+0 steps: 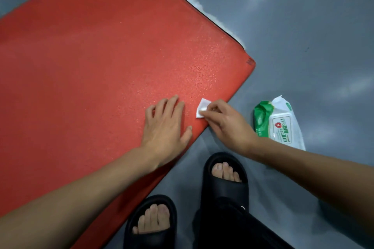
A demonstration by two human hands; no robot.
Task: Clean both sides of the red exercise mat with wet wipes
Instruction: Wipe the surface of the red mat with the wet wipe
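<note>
The red exercise mat point(97, 70) lies flat on the grey floor and fills the left and centre of the view. My left hand point(166, 125) rests palm down on the mat near its front edge, fingers spread and holding nothing. Just to its right, my right hand point(226, 125) pinches a small folded white wet wipe point(202, 107) and presses it onto the mat close to the edge. A green and white pack of wet wipes point(280, 125) lies on the floor to the right of my right hand, off the mat.
My two feet in black slides point(224, 176) stand on the grey floor point(303, 36) just in front of the mat's edge. A white strip point(194, 2) shows along the mat's far right edge.
</note>
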